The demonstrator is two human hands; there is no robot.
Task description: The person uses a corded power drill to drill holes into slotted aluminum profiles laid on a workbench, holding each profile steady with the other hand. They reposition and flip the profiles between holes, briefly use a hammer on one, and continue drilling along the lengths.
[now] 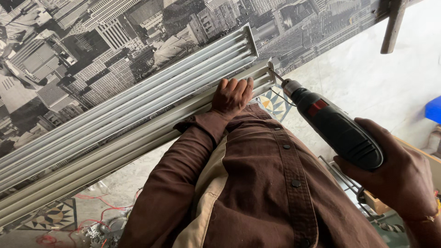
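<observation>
A stack of long pale metal channels (138, 119) is laid against a wall (92, 55) papered with a grey city print. 1 left hand (232, 96) is pressed flat on it, fingers together. 1 black power drill (333, 124) with a small red label is gripped by the right hand (399, 172), its bit set at the channel end.

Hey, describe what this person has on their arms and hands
The left hand is bare, with a brown long sleeve whose buttoned cuff reaches the wrist. The right hand is bare too, with a thin orange-red thread band at the wrist. No gloves.
</observation>
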